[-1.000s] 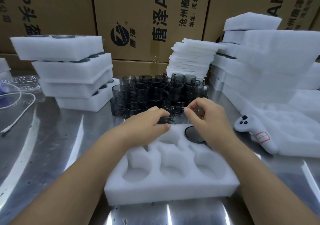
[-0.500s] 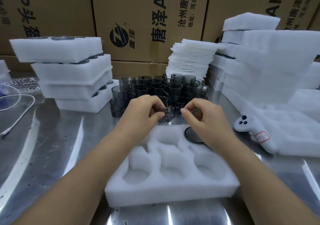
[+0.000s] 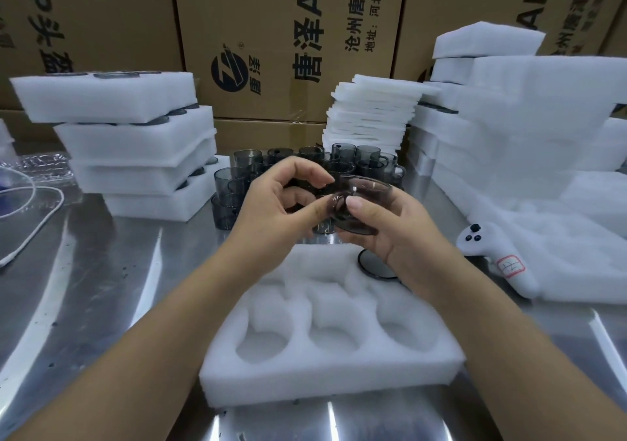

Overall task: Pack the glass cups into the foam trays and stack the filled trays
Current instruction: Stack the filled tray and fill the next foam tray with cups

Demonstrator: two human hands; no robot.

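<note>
Right hand (image 3: 400,233) holds a glass cup (image 3: 364,203); left hand (image 3: 271,203) seemingly pinches it.

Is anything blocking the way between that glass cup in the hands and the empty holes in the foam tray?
Nothing visible does. The left hand and right hand hold the glass cup above the far edge of the foam tray; its three near pockets lie open, and only the far-right pocket is filled.

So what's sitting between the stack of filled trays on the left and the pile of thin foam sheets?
A cluster of loose smoky glass cups, standing on the steel table, as the head view shows.
</note>
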